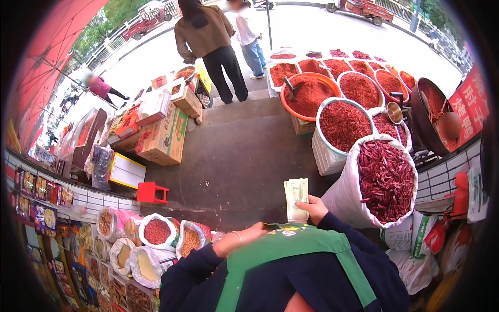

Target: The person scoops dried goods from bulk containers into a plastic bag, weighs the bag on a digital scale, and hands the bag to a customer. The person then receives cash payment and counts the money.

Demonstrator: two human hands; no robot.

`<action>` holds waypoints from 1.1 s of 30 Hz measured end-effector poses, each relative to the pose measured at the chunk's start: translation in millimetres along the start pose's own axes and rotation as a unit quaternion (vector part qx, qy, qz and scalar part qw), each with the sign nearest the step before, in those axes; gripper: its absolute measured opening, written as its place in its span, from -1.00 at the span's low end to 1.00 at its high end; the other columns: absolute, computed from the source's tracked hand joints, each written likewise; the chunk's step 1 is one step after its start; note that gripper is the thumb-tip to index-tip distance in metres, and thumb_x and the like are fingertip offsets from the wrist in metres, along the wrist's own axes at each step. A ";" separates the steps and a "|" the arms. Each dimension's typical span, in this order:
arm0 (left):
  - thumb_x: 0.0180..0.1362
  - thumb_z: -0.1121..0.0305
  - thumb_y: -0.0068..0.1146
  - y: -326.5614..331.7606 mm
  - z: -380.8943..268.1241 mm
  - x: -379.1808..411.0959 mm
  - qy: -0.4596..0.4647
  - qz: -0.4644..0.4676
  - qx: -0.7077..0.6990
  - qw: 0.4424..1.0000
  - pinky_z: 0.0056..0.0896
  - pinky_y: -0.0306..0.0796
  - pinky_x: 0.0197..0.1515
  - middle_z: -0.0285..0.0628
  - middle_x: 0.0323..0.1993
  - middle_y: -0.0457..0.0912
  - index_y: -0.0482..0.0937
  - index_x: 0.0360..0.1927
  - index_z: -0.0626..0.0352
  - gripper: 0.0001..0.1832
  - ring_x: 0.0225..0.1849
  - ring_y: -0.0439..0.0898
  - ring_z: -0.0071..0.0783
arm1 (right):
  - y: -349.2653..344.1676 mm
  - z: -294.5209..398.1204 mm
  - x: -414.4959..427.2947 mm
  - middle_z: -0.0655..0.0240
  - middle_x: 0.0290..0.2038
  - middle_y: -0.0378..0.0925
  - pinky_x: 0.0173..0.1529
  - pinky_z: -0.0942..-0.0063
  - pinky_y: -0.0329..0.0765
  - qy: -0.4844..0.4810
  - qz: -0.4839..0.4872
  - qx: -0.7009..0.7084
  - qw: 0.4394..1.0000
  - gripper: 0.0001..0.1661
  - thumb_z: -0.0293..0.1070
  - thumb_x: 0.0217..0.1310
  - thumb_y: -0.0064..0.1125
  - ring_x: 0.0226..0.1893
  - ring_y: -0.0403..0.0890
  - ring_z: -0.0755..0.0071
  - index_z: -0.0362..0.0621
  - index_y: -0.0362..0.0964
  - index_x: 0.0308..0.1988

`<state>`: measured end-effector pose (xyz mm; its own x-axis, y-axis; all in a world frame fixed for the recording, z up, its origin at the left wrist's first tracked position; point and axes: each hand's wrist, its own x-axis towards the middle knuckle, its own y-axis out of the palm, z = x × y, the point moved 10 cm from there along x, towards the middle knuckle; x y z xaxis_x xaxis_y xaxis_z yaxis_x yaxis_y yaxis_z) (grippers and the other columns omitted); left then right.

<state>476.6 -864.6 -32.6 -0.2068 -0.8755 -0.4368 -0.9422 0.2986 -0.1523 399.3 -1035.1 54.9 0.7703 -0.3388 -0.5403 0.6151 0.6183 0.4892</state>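
Observation:
Several banknotes (297, 197), fanned a little, are pinched in my right hand (314, 208), with the thumb lying on top of them. My left hand (249, 234) rests against the upper edge of the green apron (288, 245); its fingertips go out of sight there, so whether they hold anything does not show. Close to the right hand leans a white sack of dried red chillies (386, 179). Behind it are a tub of chilli flakes (345, 124) and an orange basin of red chilli powder (308, 95) with a scoop standing in it.
Steps lead to the street, where a person in a brown jacket (204, 27) and another in white (247, 29) stand. Cardboard boxes (165, 134) and a red stool (152, 193) are on the left. Open sacks of dried goods (158, 232) line the lower left, and a wok (429, 113) stands right.

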 end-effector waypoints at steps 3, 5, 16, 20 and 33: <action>0.23 0.17 -0.18 -4.6 15.4 0.0 -0.068 -0.026 -0.029 0.997 -0.21 0.37 -0.05 0.16 -0.19 0.52 0.44 -0.10 0.32 -0.60 -0.12 0.50 0.06 | 2.3 -0.4 -1.0 0.27 -0.16 0.51 -0.06 0.37 0.48 0.012 -0.003 0.011 1.000 -0.65 -0.50 0.17 0.05 -0.19 0.54 0.38 -0.31 0.35 -0.01; 0.25 0.14 -0.24 -15.2 -55.0 -14.2 -0.087 0.074 0.059 0.992 -0.19 0.36 -0.03 0.15 -0.18 0.51 0.42 -0.07 0.33 -0.57 -0.10 0.49 0.07 | -6.6 -1.5 0.9 0.27 -0.15 0.51 -0.06 0.37 0.48 -0.001 -0.009 0.001 1.000 -0.65 -0.50 0.17 0.05 -0.18 0.54 0.38 -0.31 0.35 -0.01; 0.20 0.10 -0.16 -11.8 -84.0 -8.0 -0.024 0.059 0.143 0.988 -0.16 0.37 -0.06 0.14 -0.18 0.54 0.51 -0.19 0.34 -0.56 -0.12 0.51 0.05 | -5.9 -4.3 6.7 0.28 -0.15 0.51 -0.02 0.41 0.45 -0.010 -0.008 -0.014 1.000 -0.63 -0.50 0.16 0.07 -0.15 0.52 0.41 -0.30 0.35 0.00; 0.14 0.11 -0.07 0.8 -50.5 0.7 0.132 0.100 0.272 0.948 -0.19 0.38 -0.05 0.18 -0.13 0.52 0.51 -0.13 0.33 -0.55 -0.12 0.51 0.04 | -5.8 -2.3 5.8 0.28 -0.15 0.52 -0.02 0.41 0.45 -0.017 -0.009 -0.011 1.000 -0.62 -0.51 0.15 0.08 -0.15 0.53 0.41 -0.30 0.36 0.00; 0.15 0.17 -0.07 4.4 -15.4 10.7 -0.094 0.032 0.000 0.995 -0.26 0.38 -0.05 0.08 -0.12 0.54 0.50 -0.09 0.30 -0.59 -0.13 0.53 -0.11 | -1.8 -7.7 14.7 0.26 -0.19 0.56 -0.13 0.34 0.55 -0.015 -0.003 0.016 1.000 -0.67 -0.55 0.15 0.07 -0.24 0.60 0.35 -0.26 0.38 -0.03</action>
<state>466.1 -878.4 -24.3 -0.2133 -0.7675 -0.6045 -0.9288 0.3511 -0.1181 408.3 -1035.7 40.8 0.7712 -0.3639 -0.5224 0.6241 0.5939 0.5077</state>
